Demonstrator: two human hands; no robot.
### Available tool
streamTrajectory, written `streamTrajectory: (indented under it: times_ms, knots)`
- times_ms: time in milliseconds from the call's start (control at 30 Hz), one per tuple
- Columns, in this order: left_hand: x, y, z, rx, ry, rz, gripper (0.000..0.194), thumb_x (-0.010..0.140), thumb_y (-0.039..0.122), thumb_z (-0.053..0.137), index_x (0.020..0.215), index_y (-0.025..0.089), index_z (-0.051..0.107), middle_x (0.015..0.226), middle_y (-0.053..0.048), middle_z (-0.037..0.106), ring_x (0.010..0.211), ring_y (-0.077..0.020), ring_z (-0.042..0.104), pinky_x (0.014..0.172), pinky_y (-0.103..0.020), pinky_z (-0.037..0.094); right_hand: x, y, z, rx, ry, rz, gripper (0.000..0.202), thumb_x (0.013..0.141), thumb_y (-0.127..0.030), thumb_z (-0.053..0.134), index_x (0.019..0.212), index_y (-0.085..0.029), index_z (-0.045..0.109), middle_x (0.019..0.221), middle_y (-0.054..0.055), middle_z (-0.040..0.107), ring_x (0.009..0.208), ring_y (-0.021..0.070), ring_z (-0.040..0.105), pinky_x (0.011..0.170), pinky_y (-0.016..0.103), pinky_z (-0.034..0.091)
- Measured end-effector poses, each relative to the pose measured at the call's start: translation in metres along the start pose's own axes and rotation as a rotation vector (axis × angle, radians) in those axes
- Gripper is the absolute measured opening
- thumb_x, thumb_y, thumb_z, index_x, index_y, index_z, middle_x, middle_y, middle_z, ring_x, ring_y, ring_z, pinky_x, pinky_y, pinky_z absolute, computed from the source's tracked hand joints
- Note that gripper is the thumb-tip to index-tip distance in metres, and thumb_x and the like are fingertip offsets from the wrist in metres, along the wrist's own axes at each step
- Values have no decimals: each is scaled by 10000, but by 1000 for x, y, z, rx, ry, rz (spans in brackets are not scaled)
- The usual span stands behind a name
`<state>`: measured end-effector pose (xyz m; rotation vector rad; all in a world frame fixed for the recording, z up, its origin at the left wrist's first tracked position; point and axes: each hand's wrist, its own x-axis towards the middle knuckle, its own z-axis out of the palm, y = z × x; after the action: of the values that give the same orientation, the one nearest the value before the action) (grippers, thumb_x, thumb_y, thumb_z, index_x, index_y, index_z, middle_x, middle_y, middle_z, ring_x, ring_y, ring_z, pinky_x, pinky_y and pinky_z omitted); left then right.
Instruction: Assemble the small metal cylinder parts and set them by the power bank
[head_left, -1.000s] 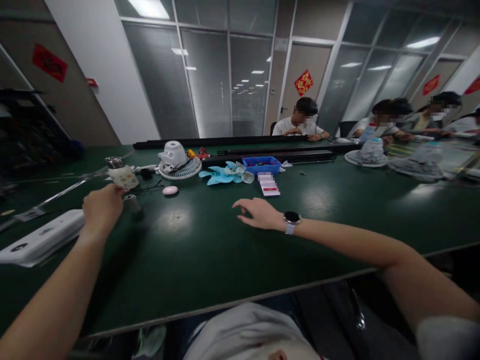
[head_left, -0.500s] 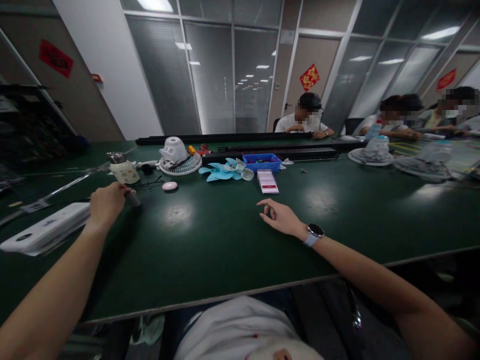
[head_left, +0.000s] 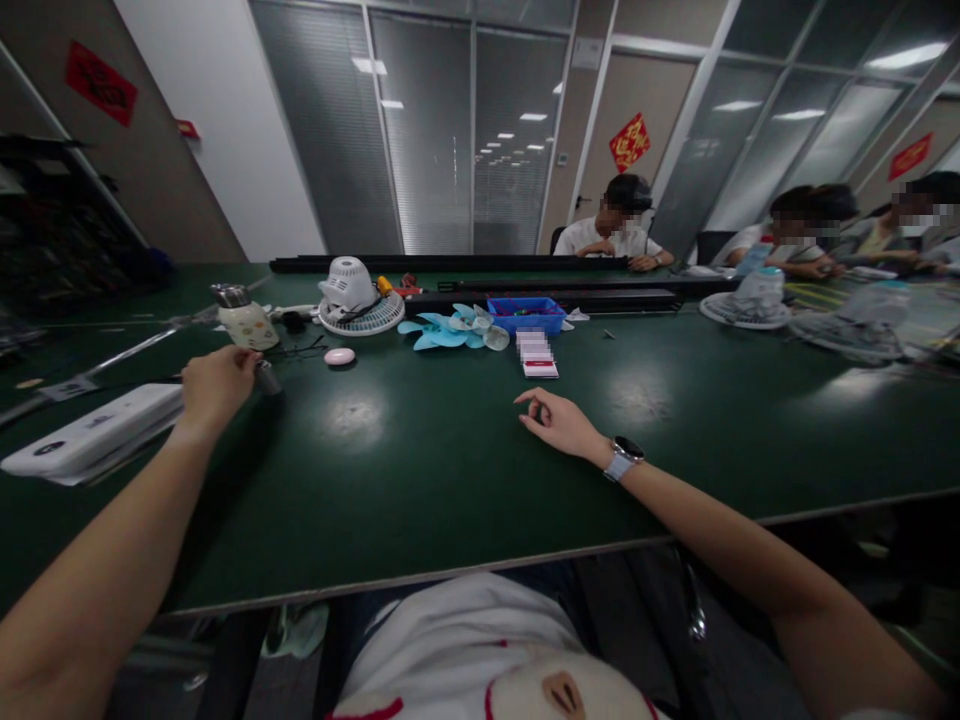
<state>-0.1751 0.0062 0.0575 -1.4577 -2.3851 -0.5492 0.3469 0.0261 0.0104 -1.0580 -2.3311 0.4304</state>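
Note:
At the left, my left hand [head_left: 219,385] has its fingertips closed on a small grey cylinder [head_left: 268,377], whose exact kind I cannot make out. The cylinder is low over the green table, and I cannot tell whether it touches the surface. Just behind that hand is a cream patterned bottle [head_left: 250,327] with a metal cap. A pale pink oval object [head_left: 340,356] lies to the right of the cylinder. My right hand [head_left: 559,420] rests over the table with thumb and fingers curved apart, holding nothing. The nearest thing to it is a white and pink card or booklet [head_left: 537,356].
A long white case-like object [head_left: 94,430] lies beside my left forearm. Farther back are a white fan part [head_left: 349,285], light-blue fan blades [head_left: 442,328] and a blue tray [head_left: 526,318] with small items. Black bars [head_left: 450,264] lie behind them. Across the table sits a person [head_left: 611,225].
The camera view has tilted down slightly, so the scene sits a little higher in the picture. Both hands keep nearly the same pose and place on the table.

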Motion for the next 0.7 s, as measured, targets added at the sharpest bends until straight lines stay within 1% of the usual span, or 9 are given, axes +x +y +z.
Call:
streamTrajectory:
  times_ms: [133, 267, 333, 433, 600, 700]
  knots:
    - [-2, 0, 1, -49, 2, -32, 460, 888, 432, 494, 1160, 92, 641, 1054, -98, 678, 887, -214, 554, 885, -325, 389, 1, 0, 1, 5, 12, -9, 301, 850, -282, 577, 1137, -192, 578, 813, -3, 605, 557, 92, 470, 570, 232, 384]
    - [-4, 1, 6, -152, 31, -84, 471, 904, 430, 496, 1151, 51, 622, 1091, -65, 659, 865, -151, 513, 928, -286, 353, 1, 2, 2, 10, 17, -1, 312, 840, -279, 586, 1136, -180, 583, 806, 2, 596, 550, 93, 465, 551, 232, 371]
    - [-5, 2, 9, -203, 47, -108, 475, 908, 428, 501, 1138, 27, 613, 1084, -48, 655, 860, -135, 495, 938, -270, 340, 2, 2, 2, 16, 17, 4, 320, 837, -282, 588, 1139, -175, 582, 803, 3, 593, 542, 92, 462, 540, 233, 367]
    - [-6, 3, 9, -240, 53, -125, 478, 898, 428, 524, 1115, 12, 613, 1088, -51, 654, 875, -136, 493, 939, -266, 336, 1, 2, 2, 15, 14, 5, 317, 839, -282, 584, 1137, -173, 583, 803, 7, 597, 542, 93, 460, 537, 233, 365]
    - [-7, 4, 8, -199, 26, -140, 469, 880, 429, 528, 1077, 15, 629, 1091, -76, 664, 912, -163, 524, 940, -293, 350, 3, 3, 2, 18, 21, 1, 303, 840, -291, 579, 1122, -182, 599, 812, 13, 607, 538, 94, 457, 535, 233, 362]
    - [-11, 6, 13, -205, 32, -122, 500, 884, 459, 520, 1124, 28, 603, 1124, -91, 647, 946, -182, 536, 934, -313, 368, 11, 2, 5, 66, 29, 11, 273, 846, -298, 567, 1085, -176, 618, 800, 12, 602, 550, 95, 471, 543, 233, 374]
